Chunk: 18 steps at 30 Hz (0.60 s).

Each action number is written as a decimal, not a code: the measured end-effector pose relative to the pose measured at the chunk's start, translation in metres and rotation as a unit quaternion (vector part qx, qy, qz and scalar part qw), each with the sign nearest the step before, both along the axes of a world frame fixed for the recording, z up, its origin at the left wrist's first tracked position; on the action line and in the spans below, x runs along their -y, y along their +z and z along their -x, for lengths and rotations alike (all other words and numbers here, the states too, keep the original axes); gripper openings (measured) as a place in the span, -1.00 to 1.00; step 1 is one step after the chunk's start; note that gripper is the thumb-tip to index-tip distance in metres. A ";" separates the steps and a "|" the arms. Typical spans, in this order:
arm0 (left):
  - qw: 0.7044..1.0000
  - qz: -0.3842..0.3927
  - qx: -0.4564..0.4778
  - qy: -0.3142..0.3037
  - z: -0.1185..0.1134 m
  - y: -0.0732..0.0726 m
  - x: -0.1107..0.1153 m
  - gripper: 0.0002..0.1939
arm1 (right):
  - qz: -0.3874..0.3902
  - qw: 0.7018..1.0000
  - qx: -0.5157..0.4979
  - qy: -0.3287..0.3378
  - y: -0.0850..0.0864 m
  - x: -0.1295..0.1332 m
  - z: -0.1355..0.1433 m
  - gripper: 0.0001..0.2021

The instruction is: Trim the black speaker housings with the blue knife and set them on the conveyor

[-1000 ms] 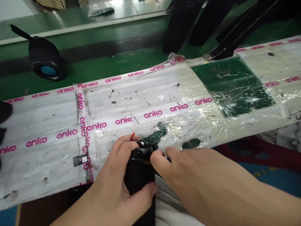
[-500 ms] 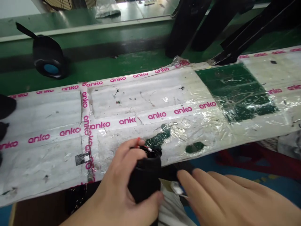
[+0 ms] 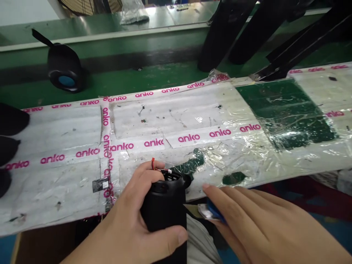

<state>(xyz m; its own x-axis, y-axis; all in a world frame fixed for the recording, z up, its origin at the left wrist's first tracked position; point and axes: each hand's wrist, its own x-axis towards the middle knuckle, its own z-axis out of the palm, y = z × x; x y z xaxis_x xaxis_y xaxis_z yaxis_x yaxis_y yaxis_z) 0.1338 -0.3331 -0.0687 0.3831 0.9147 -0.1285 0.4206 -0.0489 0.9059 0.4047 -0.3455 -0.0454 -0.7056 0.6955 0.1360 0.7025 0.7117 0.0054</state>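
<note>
left hand [image 3: 132,223]: wrapped around black cylinder [image 3: 165,205] | right hand [image 3: 255,223]: blue part [image 3: 214,212] pinched, beside cylinder | bench [image 3: 68,172]: taped

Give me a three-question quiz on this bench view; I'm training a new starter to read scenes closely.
1. True or false: the left hand grips the black cylinder.
2. The right hand holds: A) a blue part with a silvery piece B) scissors C) nothing.
3. What word is printed on the pink-lettered tape across the bench?

Key: 1 true; 2 A; 3 anko.
</note>
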 end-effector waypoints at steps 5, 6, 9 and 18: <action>0.999 0.031 -0.006 0.004 -0.002 0.005 -0.003 -0.39 | 0.022 0.999 -0.006 0.026 0.004 -0.010 0.014 -0.68; 0.999 0.039 -0.007 0.008 -0.004 0.007 -0.004 -0.42 | 0.028 0.999 -0.003 0.024 0.004 -0.010 0.015 -0.67; 0.999 0.049 -0.011 0.013 -0.012 0.012 -0.009 -0.51 | 0.041 0.999 0.012 0.021 0.003 -0.010 0.013 -0.65; 0.998 0.052 -0.013 0.023 -0.019 0.012 -0.011 -0.46 | 0.015 0.999 0.029 -0.004 0.004 -0.009 0.017 -0.66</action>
<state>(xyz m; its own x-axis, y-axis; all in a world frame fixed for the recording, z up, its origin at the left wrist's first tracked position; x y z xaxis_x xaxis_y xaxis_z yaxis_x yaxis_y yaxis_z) 0.1533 -0.3221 -0.0563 0.3360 0.9124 -0.2336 0.4434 0.0656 0.8939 0.3880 -0.3364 -0.0416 -0.7055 0.7049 0.0737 0.7079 0.7059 0.0242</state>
